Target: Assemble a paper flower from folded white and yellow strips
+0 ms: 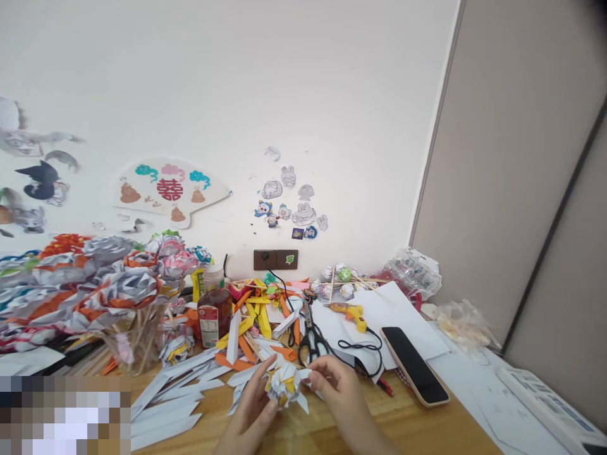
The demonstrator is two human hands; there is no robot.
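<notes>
Both hands were closed on a paper flower (284,383), white with yellow folds, held just above the table (427,430) near its front edge. The left hand (251,411) gripped it from the left, thumb raised against its side; the right hand (339,388) pinched its right side with the fingertips together on a petal. Loose white paper strips (165,411) lay on the table just left of the hands, with orange and yellow strips (251,328) piled behind the flower. Black scissors (310,341) lay just behind the right hand, and a phone (414,365) lay face up to the right of it, on white sheets (403,316). A yellow glue gun (351,313) rested on those sheets farther back, its black cord trailing toward the phone. A brown bottle (215,313) stood behind the strips, and a jar (135,344) of finished paper flowers (95,284) stood toward the left edge. A bag (415,272) sat at the back right corner against the wall.
</notes>
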